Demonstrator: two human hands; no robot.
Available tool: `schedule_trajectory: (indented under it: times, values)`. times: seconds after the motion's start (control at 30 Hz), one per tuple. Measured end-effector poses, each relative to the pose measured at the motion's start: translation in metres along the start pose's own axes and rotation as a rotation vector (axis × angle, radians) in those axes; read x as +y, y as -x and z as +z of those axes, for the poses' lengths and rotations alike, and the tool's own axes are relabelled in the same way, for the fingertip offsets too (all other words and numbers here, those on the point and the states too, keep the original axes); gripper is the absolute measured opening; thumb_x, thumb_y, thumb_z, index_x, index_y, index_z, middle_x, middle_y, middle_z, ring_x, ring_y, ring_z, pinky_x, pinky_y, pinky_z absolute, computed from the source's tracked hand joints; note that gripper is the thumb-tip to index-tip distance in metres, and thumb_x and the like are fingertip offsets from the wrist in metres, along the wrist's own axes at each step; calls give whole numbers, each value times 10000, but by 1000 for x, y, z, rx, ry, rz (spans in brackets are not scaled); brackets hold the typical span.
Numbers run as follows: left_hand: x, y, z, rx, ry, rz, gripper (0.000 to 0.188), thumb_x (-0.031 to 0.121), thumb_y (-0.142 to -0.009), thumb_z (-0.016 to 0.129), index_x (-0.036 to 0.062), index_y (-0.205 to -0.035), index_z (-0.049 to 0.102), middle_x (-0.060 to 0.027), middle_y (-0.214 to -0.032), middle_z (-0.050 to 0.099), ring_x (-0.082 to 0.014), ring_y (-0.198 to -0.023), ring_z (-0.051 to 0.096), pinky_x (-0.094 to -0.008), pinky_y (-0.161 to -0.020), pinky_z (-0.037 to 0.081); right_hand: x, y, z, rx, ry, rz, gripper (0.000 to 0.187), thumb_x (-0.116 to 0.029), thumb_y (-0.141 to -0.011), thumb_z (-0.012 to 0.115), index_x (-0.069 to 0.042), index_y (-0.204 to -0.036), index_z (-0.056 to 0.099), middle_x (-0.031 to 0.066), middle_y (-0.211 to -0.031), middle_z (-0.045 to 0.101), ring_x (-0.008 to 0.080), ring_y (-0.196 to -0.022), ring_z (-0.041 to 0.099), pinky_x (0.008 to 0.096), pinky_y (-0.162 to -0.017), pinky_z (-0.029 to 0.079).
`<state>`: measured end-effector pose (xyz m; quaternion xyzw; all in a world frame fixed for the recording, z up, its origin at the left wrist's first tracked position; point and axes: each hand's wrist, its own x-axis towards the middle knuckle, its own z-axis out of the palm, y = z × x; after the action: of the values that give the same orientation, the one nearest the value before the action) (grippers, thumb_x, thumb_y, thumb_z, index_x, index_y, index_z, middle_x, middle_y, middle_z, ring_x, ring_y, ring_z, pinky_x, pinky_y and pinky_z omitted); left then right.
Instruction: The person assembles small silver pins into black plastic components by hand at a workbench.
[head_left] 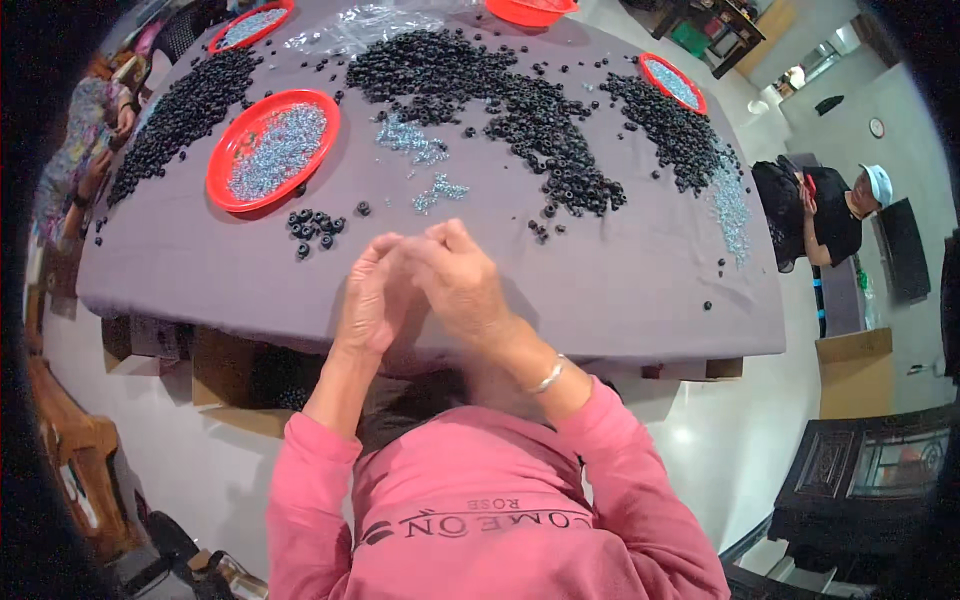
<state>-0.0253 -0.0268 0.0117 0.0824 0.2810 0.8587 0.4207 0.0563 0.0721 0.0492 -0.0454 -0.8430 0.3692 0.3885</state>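
Note:
My left hand (367,300) and my right hand (462,285) meet over the near part of the table, fingertips drawn together. Both are closed, and whatever lies between the fingers is hidden or too small to make out. Just beyond them is a small patch of silvery metal pieces (440,192). A little cluster of black round pieces with a hole in the middle (312,230) lies to the left of my hands. Behind that cluster stands a red round tray (217,160) holding many more silvery pieces. A silver bangle (547,374) circles my right wrist.
A grey cloth (640,280) covers the table. Large heaps of black pieces (435,65) spread across its far side, with clear plastic bags (350,30) behind. Another red tray (672,83) sits far right. One person (840,215) is at the right, another (85,150) at the left.

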Motion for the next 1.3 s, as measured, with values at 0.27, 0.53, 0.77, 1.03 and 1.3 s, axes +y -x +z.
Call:
schedule_trajectory:
  times: [0.27, 0.53, 0.77, 1.03, 1.3]
  values:
    - [-6, -4, -1, -73, -42, -82, 102, 45, -851, 597, 79, -946, 606, -50, -883, 613, -142, -776, 581, -273, -663, 486, 85, 11, -133, 19, 427, 223, 127, -26, -802, 595, -40, -918, 644, 107, -775, 625, 207, -656, 607, 279, -606, 473]
    - [-12, -2, 1, -114, -82, -94, 84, 86, -863, 594, 75, -945, 597, -57, -885, 597, -138, -786, 560, -263, -651, 480, 108, 13, -132, -165, 589, 31, 117, -50, -762, 620, -45, -877, 639, 97, -778, 577, 270, -677, 562, 342, -602, 456]
    - [-11, -3, -1, -135, -92, -98, 105, 79, -863, 592, 73, -967, 591, -63, -885, 600, -139, -800, 571, -264, -657, 493, 93, 21, -118, -41, 407, 155, 84, 6, -772, 618, -27, -849, 627, 51, -765, 616, 149, -674, 602, 251, -604, 461]
    - [-14, -1, -3, -135, -90, -95, 124, 65, -861, 591, 78, -984, 591, -45, -874, 601, -126, -787, 575, -256, -671, 501, 26, 17, -67, -53, -662, 618, 134, 66, -763, 604, 9, -883, 607, 62, -830, 622, 131, -734, 596, 244, -683, 480]
    - [-10, 0, -2, -157, -44, -102, 121, 63, -858, 594, 82, -977, 589, -36, -875, 614, -119, -776, 599, -253, -665, 512, 22, 14, -48, -88, -778, 661, 138, 75, -754, 612, 12, -877, 613, 56, -840, 608, 147, -760, 599, 253, -697, 482]
